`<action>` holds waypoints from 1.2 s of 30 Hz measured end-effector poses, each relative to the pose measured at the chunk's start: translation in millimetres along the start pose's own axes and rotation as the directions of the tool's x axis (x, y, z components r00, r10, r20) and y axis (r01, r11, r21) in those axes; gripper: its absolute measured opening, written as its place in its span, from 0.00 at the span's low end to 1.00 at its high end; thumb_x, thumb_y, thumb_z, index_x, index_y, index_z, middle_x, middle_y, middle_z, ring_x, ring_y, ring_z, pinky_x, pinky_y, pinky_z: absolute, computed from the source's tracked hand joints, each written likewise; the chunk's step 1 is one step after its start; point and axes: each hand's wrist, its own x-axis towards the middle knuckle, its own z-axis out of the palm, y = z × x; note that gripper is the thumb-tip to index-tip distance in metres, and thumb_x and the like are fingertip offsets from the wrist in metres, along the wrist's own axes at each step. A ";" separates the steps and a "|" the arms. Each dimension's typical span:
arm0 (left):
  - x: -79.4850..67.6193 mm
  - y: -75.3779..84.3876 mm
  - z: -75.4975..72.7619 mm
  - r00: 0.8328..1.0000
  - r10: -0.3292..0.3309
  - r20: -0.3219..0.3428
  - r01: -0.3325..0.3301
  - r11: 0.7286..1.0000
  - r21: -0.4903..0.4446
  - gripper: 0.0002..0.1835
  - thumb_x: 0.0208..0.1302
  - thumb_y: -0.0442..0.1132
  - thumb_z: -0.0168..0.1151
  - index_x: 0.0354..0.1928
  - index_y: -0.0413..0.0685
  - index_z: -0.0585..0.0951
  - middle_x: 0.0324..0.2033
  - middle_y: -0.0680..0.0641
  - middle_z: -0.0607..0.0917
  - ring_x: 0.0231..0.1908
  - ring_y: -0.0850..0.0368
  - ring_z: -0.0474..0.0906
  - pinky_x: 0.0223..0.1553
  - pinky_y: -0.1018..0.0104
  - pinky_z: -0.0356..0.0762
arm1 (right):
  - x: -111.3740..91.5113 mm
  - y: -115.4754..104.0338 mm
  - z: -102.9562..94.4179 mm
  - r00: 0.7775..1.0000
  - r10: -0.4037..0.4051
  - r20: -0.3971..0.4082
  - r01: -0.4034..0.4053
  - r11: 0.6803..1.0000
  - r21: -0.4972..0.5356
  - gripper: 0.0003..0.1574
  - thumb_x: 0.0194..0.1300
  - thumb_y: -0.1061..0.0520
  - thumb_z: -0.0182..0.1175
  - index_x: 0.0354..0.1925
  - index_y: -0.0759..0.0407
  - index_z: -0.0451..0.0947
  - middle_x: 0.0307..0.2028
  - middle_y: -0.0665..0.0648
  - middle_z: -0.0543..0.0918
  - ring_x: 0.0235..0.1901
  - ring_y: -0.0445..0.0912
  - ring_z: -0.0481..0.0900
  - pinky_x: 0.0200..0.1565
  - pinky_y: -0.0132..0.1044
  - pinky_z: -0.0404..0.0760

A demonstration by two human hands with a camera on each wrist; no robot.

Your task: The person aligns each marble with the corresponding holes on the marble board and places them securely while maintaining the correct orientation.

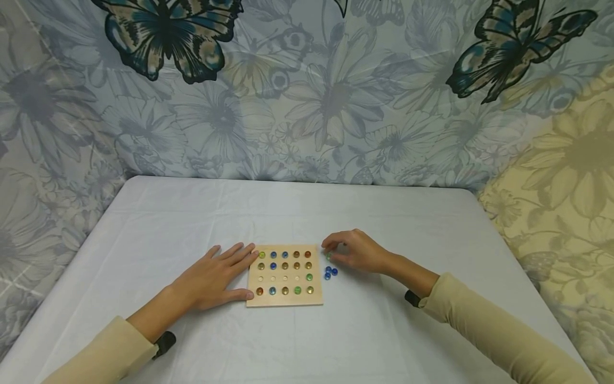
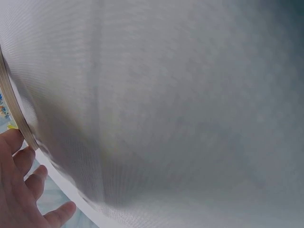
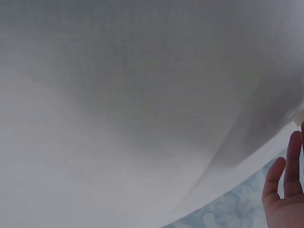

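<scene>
A pale wooden board (image 1: 285,305) lies flat on the table, with rows of glass marbles in its hollows. In the third row a green marble (image 1: 309,277) sits at the right end, beside several bare hollows. My left hand (image 1: 208,280) rests spread along the board's left edge, thumb at the lower corner; the left wrist view shows its fingers (image 2: 35,183) by the board's side (image 2: 14,104). My right hand (image 1: 357,250) pinches a green marble (image 1: 328,256) between thumb and forefinger, just right of the board. Its other fingers (image 3: 293,164) are extended in the right wrist view.
Several blue marbles (image 1: 328,276) lie clustered on the white cloth just below my right hand. The white-covered table (image 1: 408,213) reaches back to a hanging floral and butterfly fabric (image 1: 336,106). A yellowish floral fabric (image 1: 575,160) hangs at the right.
</scene>
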 end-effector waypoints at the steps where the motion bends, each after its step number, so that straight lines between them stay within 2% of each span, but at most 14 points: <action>1: 0.0 0.0 -0.1 1.000 0.000 0.000 0.000 1.000 0.001 0.48 0.65 0.76 0.43 0.77 0.52 0.60 0.75 0.47 0.60 0.74 0.45 0.55 0.67 0.33 0.56 | 0.2 -1.6 -0.7 1.000 -0.001 0.003 0.001 1.000 0.002 0.18 0.60 0.66 0.69 0.50 0.60 0.83 0.41 0.48 0.88 0.44 0.42 0.85 0.52 0.47 0.81; 15: 0.6 -0.9 0.2 1.000 0.008 -0.002 -0.008 1.000 0.006 0.48 0.65 0.76 0.43 0.77 0.51 0.60 0.76 0.47 0.59 0.74 0.44 0.55 0.66 0.33 0.56 | 5.4 -20.7 3.5 0.997 -0.072 0.006 0.071 0.997 0.028 0.18 0.61 0.64 0.70 0.50 0.59 0.83 0.43 0.48 0.88 0.44 0.41 0.84 0.51 0.46 0.81; 25: -0.8 -0.8 -0.2 1.000 0.013 -0.007 -0.013 1.000 0.001 0.48 0.66 0.75 0.45 0.77 0.51 0.60 0.75 0.46 0.60 0.74 0.44 0.56 0.66 0.33 0.57 | 14.7 -37.6 13.4 0.998 -0.051 0.032 0.050 0.998 0.044 0.18 0.61 0.62 0.71 0.50 0.59 0.83 0.43 0.49 0.88 0.45 0.39 0.83 0.52 0.41 0.81; 36: 0.1 -0.9 0.5 1.000 0.008 0.001 -0.008 1.000 0.004 0.48 0.66 0.75 0.44 0.77 0.51 0.59 0.76 0.46 0.59 0.74 0.44 0.55 0.66 0.33 0.57 | 21.3 -49.2 24.5 0.993 -0.108 0.052 0.105 0.993 0.047 0.17 0.60 0.61 0.72 0.48 0.58 0.83 0.43 0.48 0.88 0.43 0.38 0.83 0.50 0.37 0.80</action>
